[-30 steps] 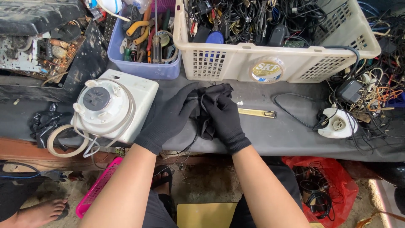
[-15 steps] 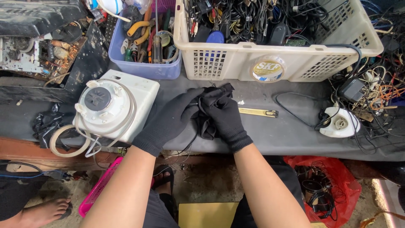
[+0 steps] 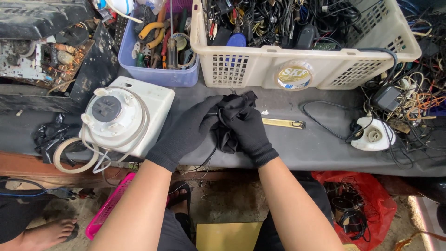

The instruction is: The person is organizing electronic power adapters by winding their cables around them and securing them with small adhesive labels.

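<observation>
Both hands wear black knit gloves and meet at the middle of the bench [image 3: 325, 148], near its front edge. The left hand [image 3: 186, 132] is closed around the left side of a crumpled black cloth [image 3: 232, 123], its fingers curled onto the fabric; the right hand [image 3: 251, 132] has its grip closed over the right side of the same cloth, knuckles up. The cloth is bunched between the two hands and rests on the dark bench surface (a thin black wire runs beneath it toward the bench edge). Just left of the left hand lies a white appliance base [image 3: 123, 118] with a round socket on top and a pale cord looped around it. Right of the hands, a flat yellow-metal strip [image 3: 283, 123] lies on the bench, apart from the cloth. Farther right sits a small white adapter [image 3: 374, 135] with a black cable. Behind the hands stand a cream plastic basket [image 3: 251, 69] full of cables and a blue tub [image 3: 158, 74] holding hand tools.
</observation>
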